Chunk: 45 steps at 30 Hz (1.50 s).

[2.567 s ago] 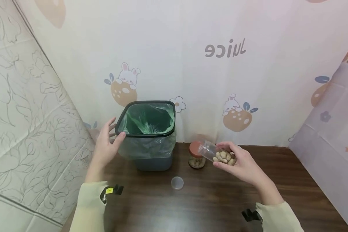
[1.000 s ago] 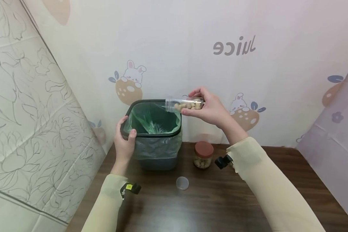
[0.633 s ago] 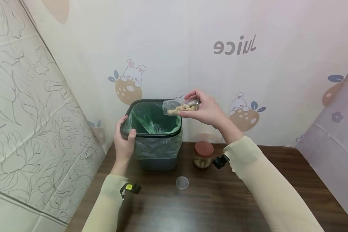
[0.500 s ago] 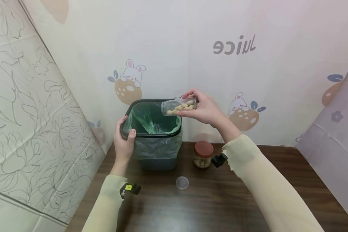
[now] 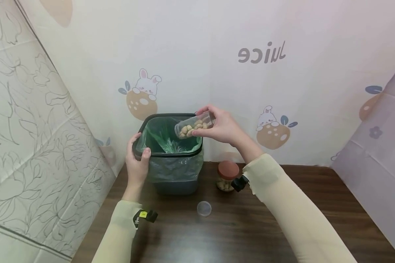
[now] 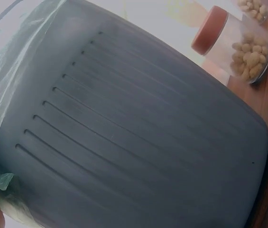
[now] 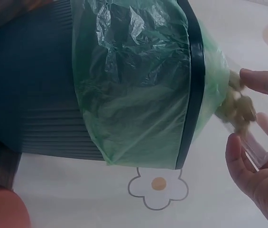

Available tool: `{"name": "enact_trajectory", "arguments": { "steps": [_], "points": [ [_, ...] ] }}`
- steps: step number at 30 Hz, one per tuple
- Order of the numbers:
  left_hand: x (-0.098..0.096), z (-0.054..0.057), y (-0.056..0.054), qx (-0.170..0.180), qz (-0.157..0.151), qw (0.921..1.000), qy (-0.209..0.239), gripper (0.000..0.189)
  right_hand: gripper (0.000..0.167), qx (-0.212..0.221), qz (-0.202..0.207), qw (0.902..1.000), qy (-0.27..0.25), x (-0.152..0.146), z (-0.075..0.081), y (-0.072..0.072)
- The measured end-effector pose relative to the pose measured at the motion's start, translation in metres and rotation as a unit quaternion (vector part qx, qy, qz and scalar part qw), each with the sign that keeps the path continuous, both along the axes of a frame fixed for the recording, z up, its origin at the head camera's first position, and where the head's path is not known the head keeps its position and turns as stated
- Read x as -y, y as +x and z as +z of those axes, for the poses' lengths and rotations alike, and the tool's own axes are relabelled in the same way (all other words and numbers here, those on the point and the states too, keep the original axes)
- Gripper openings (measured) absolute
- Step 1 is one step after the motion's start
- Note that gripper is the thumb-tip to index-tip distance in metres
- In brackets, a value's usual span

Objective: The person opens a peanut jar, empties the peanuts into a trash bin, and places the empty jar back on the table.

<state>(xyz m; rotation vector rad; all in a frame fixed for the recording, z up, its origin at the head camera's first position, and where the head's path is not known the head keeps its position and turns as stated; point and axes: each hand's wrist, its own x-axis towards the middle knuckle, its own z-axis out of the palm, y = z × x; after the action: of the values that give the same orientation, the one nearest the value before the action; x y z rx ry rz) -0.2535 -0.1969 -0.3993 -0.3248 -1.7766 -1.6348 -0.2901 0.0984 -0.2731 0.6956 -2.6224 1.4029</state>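
My left hand [image 5: 137, 166] grips the left front corner of the bin's rim, thumb over the edge. The dark trash bin [image 5: 176, 187] has a green plastic liner [image 5: 174, 170] folded over its rim. My right hand [image 5: 222, 126] holds a clear plastic jar [image 5: 200, 120] between thumb and fingers, over the bin's right side. The jar tilts with its mouth leftward and slightly down. Peanuts in the shell [image 5: 188, 130] lie along its lower side, blurred in the right wrist view near the mouth. Whether any have dropped out I cannot tell.
A red-lidded jar of peanuts [image 5: 228, 170] stands right of the bin, below my right forearm. A small clear round lid [image 5: 204, 208] lies on the dark wooden table [image 5: 237, 233]. Another clear container of nuts [image 6: 253, 7] shows at the left wrist view's corner. A printed curtain hangs behind.
My right hand has carried the jar leftward from beside the red-lidded jar to over the bin, then tipped its mouth further down. My left hand has closed on the bin's rim.
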Motion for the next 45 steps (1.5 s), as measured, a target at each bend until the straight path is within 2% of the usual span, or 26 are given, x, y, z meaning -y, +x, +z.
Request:
{"name": "enact_trajectory", "arguments": {
  "steps": [19, 22, 26, 30, 38, 44, 45],
  "points": [
    [0.002, 0.0, -0.003, -0.002, -0.007, 0.9999, -0.008, 0.071, 0.061, -0.013, 0.017, 0.9995, 0.023, 0.004, -0.002, -0.004],
    [0.005, -0.008, -0.011, -0.005, -0.003, 0.9999, -0.008, 0.07, 0.066, -0.015, 0.011, 0.9993, 0.031, 0.007, 0.0, -0.004],
    [0.011, -0.024, -0.026, -0.01, 0.002, 0.9999, -0.005, 0.069, 0.074, -0.017, 0.003, 0.9991, 0.039, 0.011, 0.0, -0.004],
    [0.016, -0.035, -0.033, -0.007, 0.006, 0.9999, -0.008, 0.067, 0.081, -0.015, 0.003, 0.9994, 0.031, 0.015, -0.003, -0.003],
    [0.018, -0.039, -0.032, -0.007, -0.002, 0.9999, -0.013, 0.065, 0.082, 0.006, 0.001, 0.9999, -0.012, 0.022, -0.011, -0.003],
    [0.017, -0.037, -0.031, 0.001, -0.001, 0.9999, -0.014, 0.064, 0.081, -0.012, -0.002, 0.9999, -0.004, 0.025, -0.014, -0.005],
    [0.015, -0.033, -0.027, 0.002, -0.003, 0.9999, -0.012, 0.065, 0.082, -0.017, -0.003, 0.9999, 0.0, 0.025, -0.015, -0.005]
  ]
}}
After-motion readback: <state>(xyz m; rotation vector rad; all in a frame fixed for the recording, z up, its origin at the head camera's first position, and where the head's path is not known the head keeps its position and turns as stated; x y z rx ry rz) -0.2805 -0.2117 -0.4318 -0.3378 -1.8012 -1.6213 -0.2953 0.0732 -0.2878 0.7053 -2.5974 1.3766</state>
